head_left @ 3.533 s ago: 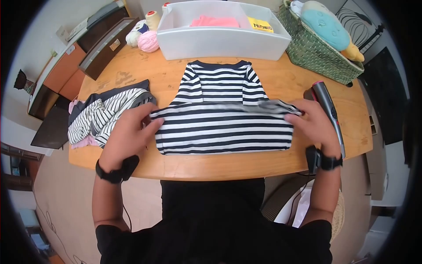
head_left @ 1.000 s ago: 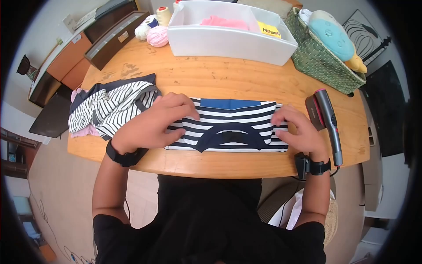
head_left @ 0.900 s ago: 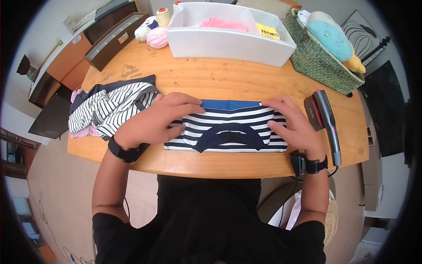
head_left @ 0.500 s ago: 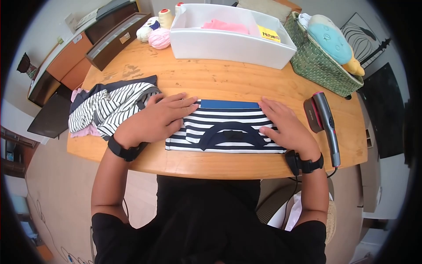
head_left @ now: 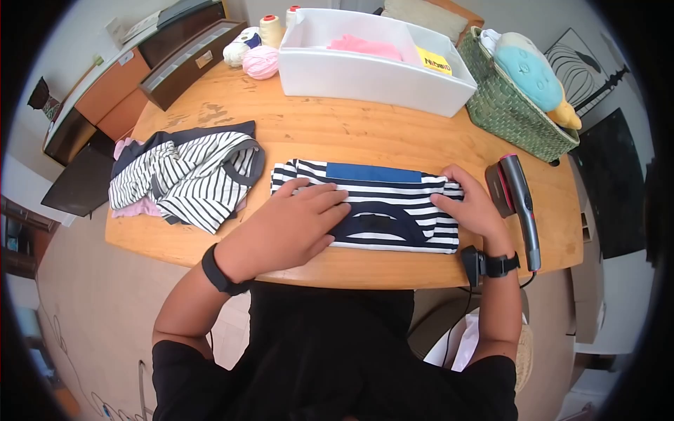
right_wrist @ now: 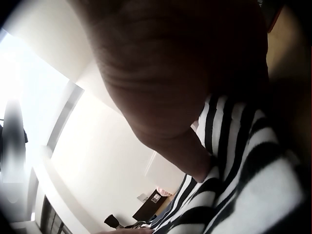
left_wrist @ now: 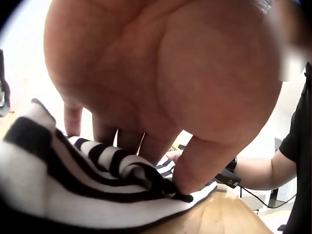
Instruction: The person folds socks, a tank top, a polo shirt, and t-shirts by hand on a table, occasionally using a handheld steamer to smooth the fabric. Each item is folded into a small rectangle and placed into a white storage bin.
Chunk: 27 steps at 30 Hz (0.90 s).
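Note:
A black-and-white striped shirt point(head_left: 400, 195) lies folded in a flat bundle near the table's front edge, its dark neckline facing up and a blue strip along the far side. My left hand point(head_left: 291, 228) rests across its left part, fingers stretched over the stripes; in the left wrist view the fingertips and thumb touch the cloth point(left_wrist: 102, 187). At the right end my right hand point(head_left: 474, 203) pinches the fabric between thumb and fingers, and the stripes bunch there. The right wrist view shows the thumb point(right_wrist: 197, 168) pressed into a crease; the other fingers are in shadow.
A loose pile of striped, dark and pink clothes point(head_left: 189, 179) lies at left. On the right is a corded handheld steamer point(head_left: 519, 203). Along the back stand yarn balls point(head_left: 260, 63), a white divided bin point(head_left: 372, 84) and a green woven basket point(head_left: 512, 123) with plush toys.
The shirt was folded down from the far side into a compact bundle. Most recently the left hand slid right and nearer over it, while the right thumb and fingers closed on its right end.

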Tool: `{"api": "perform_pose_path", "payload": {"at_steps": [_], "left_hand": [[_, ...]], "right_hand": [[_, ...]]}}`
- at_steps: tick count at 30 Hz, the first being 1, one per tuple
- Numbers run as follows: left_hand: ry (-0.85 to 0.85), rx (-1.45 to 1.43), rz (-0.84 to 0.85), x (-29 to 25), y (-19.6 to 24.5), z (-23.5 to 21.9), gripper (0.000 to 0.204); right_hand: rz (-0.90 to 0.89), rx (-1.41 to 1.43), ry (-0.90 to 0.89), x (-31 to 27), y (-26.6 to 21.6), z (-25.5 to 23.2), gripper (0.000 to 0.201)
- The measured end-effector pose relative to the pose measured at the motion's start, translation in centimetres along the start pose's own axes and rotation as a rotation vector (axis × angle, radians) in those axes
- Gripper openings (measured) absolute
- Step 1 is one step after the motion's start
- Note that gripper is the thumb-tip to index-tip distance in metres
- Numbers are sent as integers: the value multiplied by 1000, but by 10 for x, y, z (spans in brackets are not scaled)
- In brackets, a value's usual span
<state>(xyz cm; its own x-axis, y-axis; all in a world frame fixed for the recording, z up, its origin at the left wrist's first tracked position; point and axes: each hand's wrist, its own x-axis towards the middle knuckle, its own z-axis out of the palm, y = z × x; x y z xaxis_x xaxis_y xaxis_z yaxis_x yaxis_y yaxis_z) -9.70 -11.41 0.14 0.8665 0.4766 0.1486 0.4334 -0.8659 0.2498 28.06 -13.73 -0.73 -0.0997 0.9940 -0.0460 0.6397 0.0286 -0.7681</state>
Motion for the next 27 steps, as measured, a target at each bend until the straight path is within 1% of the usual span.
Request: {"api": "perform_pose_path", "payload": {"at_steps": [2,4,5,6,7,8,9,10,11,12,13,14,15,16,17,18,20,21,22,23,24,25,26,27], "left_hand": [[26,-2,4,5,9,-4,57],[78,-306,49,17,23,-4,61],[97,-429,80,25,27,0,65],[100,-429,78,31,33,1,65],[120,-588,23,36,40,2,64],[138,-746,-32,40,47,1,63],[121,-877,-98,42,53,-3,62],[120,-876,-97,43,54,-3,62],[167,-1066,-132,43,55,-2,62],[214,-1256,-169,44,55,0,64],[277,-1440,-185,42,50,1,65],[276,-1437,-189,38,42,1,65],[336,-1435,-252,33,31,-1,63],[397,-1432,-318,26,22,-3,62],[374,-1395,-378,19,16,-7,60],[350,-1358,-436,13,10,-11,59],[381,-1184,-431,5,-14,5,62],[388,-1162,-474,0,-19,7,64],[394,-1141,-514,-3,-22,7,66],[372,-1135,-548,-6,-24,3,73],[368,-1136,-545,-10,-28,2,73],[345,-984,-574,-13,-30,-1,76],[322,-832,-598,-12,-30,-4,79],[329,-789,-614,-14,-25,-10,84]], "right_hand": [[10,19,22,-8,-13,1,26],[26,40,41,-17,-26,2,26],[-6,81,59,-20,-32,3,26],[-38,122,78,-22,-37,4,27],[-78,136,80,-22,-41,4,30],[-79,136,79,-22,-48,5,30],[-87,280,53,-21,-58,8,33],[-95,424,27,-20,-69,12,36],[-116,481,-10,-19,-78,17,46],[-145,677,-69,-16,-86,29,59],[-122,791,-151,-15,-90,33,64],[-99,906,-235,-14,-94,37,70],[-100,913,-239,-11,-98,45,70],[-139,859,-272,-9,-103,55,72],[-178,805,-304,-7,-106,64,75],[-178,812,-307,-3,-106,71,75],[-367,539,-371,5,-105,84,80],[-398,486,-366,7,-109,88,75],[-399,488,-366,9,-109,90,75],[-516,268,-367,14,-109,91,71],[-624,46,-361,19,-108,93,67],[-650,17,-388,22,-110,95,58],[-645,17,-382,24,-107,97,58],[-696,-32,-436,27,-102,100,55]]}}
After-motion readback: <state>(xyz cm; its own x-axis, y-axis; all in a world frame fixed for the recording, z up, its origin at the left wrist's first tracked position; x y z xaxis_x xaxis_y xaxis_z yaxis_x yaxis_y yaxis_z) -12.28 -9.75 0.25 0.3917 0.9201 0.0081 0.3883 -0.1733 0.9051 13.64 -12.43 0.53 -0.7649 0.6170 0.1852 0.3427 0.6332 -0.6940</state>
